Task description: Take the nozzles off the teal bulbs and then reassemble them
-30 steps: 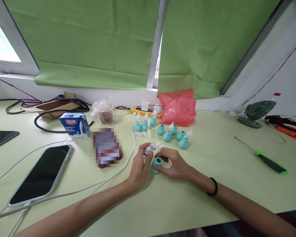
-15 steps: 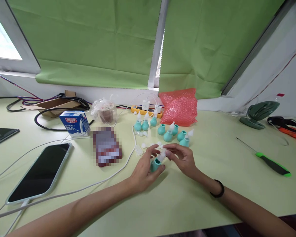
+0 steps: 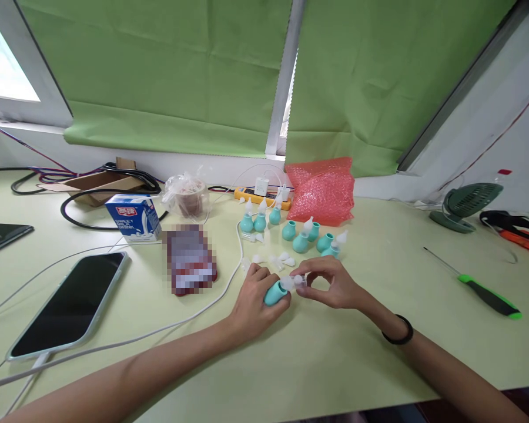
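My left hand is wrapped round a teal squeeze bulb, tilted so its mouth points right. At that mouth sits a translucent nozzle. Thumb and forefinger of my right hand pinch a clear plastic cap at the nozzle's outer end. Beyond my hands stand several more teal bulbs. Some carry nozzles, like this nozzled bulb; others have bare mouths, like this open bulb. Small white tips and clear pieces lie loose just past my fingers.
A phone with a white cable, a blurred dark red item and a milk carton are to the left. At the back rest a pink bubble-wrap bag and power strip. A screwdriver and green fan are right.
The bulb has tipped further over to the right in my left hand. My right hand has shifted slightly right and down, now pinching the clear cap at the nozzle's end.
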Available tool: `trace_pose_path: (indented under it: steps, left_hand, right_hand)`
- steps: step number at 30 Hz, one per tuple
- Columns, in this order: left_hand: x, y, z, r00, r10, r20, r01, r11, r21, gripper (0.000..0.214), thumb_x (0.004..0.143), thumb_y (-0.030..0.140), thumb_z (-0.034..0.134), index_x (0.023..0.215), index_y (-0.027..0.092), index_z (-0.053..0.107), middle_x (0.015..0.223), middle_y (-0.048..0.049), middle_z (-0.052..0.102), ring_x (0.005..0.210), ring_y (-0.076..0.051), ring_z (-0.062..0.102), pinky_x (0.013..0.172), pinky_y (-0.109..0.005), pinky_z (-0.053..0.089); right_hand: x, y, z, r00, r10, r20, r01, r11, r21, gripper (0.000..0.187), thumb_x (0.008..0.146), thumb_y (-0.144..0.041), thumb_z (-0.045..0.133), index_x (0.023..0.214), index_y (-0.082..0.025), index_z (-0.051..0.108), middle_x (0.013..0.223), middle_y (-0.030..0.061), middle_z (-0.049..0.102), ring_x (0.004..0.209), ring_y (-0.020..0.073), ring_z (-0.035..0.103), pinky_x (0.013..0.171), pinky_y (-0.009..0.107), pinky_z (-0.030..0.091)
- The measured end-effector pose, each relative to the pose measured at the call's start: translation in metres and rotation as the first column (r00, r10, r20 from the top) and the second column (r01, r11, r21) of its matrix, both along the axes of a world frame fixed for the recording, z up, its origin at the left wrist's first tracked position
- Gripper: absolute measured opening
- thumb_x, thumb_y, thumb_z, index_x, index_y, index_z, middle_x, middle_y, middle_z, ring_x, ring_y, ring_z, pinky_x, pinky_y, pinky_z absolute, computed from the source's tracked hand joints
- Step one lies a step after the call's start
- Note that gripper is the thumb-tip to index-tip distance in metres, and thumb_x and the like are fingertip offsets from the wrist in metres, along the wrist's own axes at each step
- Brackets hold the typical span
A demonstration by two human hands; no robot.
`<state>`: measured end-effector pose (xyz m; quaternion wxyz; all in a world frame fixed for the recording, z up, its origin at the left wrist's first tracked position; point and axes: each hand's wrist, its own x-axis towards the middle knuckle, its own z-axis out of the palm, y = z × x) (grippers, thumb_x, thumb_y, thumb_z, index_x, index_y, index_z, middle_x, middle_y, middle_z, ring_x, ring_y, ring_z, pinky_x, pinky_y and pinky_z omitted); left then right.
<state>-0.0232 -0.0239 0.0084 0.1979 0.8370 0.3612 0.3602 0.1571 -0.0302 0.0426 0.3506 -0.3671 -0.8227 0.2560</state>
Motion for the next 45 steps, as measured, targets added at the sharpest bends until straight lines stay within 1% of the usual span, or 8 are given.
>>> trace_pose_path:
  steps: [10, 20, 24, 28, 31, 36, 40, 45]
  left_hand:
    - [0.000, 0.001, -0.007, 0.996, 0.032, -0.079, -0.042, 0.991, -0.131, 0.005, 0.062, 0.019, 0.052, 0.063, 0.016, 0.056, 0.056, 0.0004, 0.055, 0.052, -0.011, 0.047, 0.050, -0.020, 0.032]
    - [-0.001, 0.001, -0.007, 0.966, 0.057, -0.254, -0.068, 0.997, -0.037, 0.013, 0.066, 0.022, 0.050, 0.069, 0.018, 0.062, 0.065, -0.0020, 0.063, 0.058, -0.015, 0.055, 0.050, -0.021, 0.032]
    - [-0.001, 0.001, -0.008, 0.953, 0.093, -0.289, -0.095, 0.995, 0.007, 0.013, 0.067, 0.023, 0.049, 0.068, 0.019, 0.061, 0.064, -0.0014, 0.062, 0.056, -0.015, 0.055, 0.048, -0.022, 0.030]
    - [-0.001, 0.000, -0.009, 0.928, 0.109, -0.357, -0.101, 0.994, 0.039, 0.016, 0.070, 0.027, 0.047, 0.071, 0.018, 0.060, 0.068, -0.0025, 0.064, 0.058, -0.016, 0.057, 0.048, -0.023, 0.031]
    - [0.000, 0.000, -0.010, 0.901, 0.112, -0.419, -0.095, 0.994, 0.061, 0.018, 0.071, 0.029, 0.046, 0.074, 0.019, 0.060, 0.070, -0.0033, 0.064, 0.060, -0.018, 0.058, 0.048, -0.023, 0.030]
    - [0.000, 0.001, -0.009, 0.891, 0.119, -0.437, -0.099, 0.993, 0.069, 0.017, 0.072, 0.029, 0.045, 0.073, 0.019, 0.059, 0.070, -0.0030, 0.064, 0.062, -0.018, 0.059, 0.048, -0.023, 0.031]
    - [-0.001, 0.002, -0.008, 0.915, 0.124, -0.384, -0.112, 0.992, 0.053, 0.015, 0.072, 0.029, 0.046, 0.074, 0.020, 0.057, 0.071, -0.0012, 0.064, 0.062, -0.017, 0.059, 0.048, -0.022, 0.032]
    - [0.000, -0.002, -0.005, 0.961, 0.052, -0.273, -0.045, 0.998, 0.033, 0.024, 0.076, 0.037, 0.043, 0.086, 0.021, 0.057, 0.075, -0.0021, 0.064, 0.065, -0.017, 0.059, 0.054, -0.023, 0.037]
  right_hand:
    - [0.001, -0.003, 0.008, 0.951, 0.100, 0.291, -0.135, 0.986, 0.102, 0.019, 0.077, -0.024, 0.052, 0.091, -0.014, 0.061, 0.067, 0.0048, 0.058, 0.058, 0.0108, 0.050, 0.053, 0.023, 0.040]
    - [-0.001, -0.005, 0.004, 0.932, 0.104, 0.347, -0.125, 0.991, 0.038, 0.017, 0.078, -0.026, 0.049, 0.075, -0.013, 0.061, 0.057, 0.0017, 0.052, 0.052, 0.0091, 0.045, 0.051, 0.021, 0.037]
    - [-0.003, 0.001, -0.004, 0.978, 0.126, 0.166, -0.087, 0.970, -0.225, 0.024, 0.076, -0.033, 0.051, 0.073, -0.012, 0.061, 0.058, 0.0007, 0.050, 0.049, 0.0071, 0.045, 0.045, 0.018, 0.041]
    - [-0.003, 0.006, -0.010, 0.992, 0.117, -0.051, -0.126, 0.822, -0.555, 0.030, 0.071, -0.039, 0.055, 0.074, -0.010, 0.063, 0.054, -0.0018, 0.046, 0.045, 0.0057, 0.042, 0.042, 0.019, 0.048]
    - [-0.005, 0.007, -0.012, 0.991, 0.043, -0.126, -0.116, 0.747, -0.655, 0.030, 0.066, -0.038, 0.059, 0.068, -0.009, 0.064, 0.048, -0.0042, 0.039, 0.043, 0.0049, 0.038, 0.041, 0.020, 0.049]
    - [-0.010, 0.006, -0.015, 0.987, -0.037, -0.156, -0.082, 0.720, -0.689, 0.030, 0.063, -0.039, 0.062, 0.061, -0.009, 0.062, 0.047, -0.0039, 0.041, 0.041, 0.0051, 0.043, 0.040, 0.020, 0.049]
    - [-0.014, 0.004, -0.018, 0.987, -0.092, -0.130, -0.018, 0.746, -0.666, 0.033, 0.063, -0.042, 0.061, 0.062, -0.009, 0.061, 0.049, -0.0021, 0.047, 0.039, 0.0078, 0.050, 0.039, 0.020, 0.047]
    - [-0.014, 0.004, -0.021, 0.980, -0.135, -0.143, 0.056, 0.887, -0.459, 0.032, 0.067, -0.042, 0.058, 0.059, -0.011, 0.059, 0.050, 0.0005, 0.052, 0.045, 0.0092, 0.051, 0.043, 0.020, 0.045]
